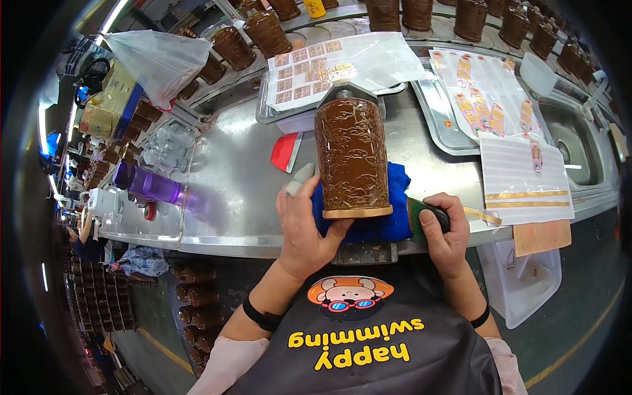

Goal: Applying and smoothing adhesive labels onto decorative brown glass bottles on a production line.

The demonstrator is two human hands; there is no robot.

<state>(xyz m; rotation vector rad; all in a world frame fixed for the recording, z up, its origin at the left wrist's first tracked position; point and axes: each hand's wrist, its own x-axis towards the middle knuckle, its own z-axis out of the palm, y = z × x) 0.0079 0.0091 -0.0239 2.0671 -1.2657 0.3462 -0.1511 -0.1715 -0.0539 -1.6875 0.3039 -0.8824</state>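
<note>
A brown glazed bottle [351, 155] with a raised pattern and a gold band round its base lies on a blue cloth [398, 187], its base toward me. My left hand [304, 227] is closed on the bottle's lower left side, thumb at the gold band; one finger wears a pale covering. In my right hand [447, 237], closed, is a scraper with a black handle [440, 217] and a green blade [416, 214]. The blade's edge is near the cloth, right of the bottle; I cannot tell whether they touch.
Behind the bottle, a sheet of gold-brown stickers [309, 69] covers a tray. Sticker sheets [490, 99] lie on another tray [441, 128] at the right, with gold strips [526, 195] in front. A red-and-white piece [286, 151] and purple tumbler [148, 183] are at the left. Several brown bottles [266, 33] stand behind.
</note>
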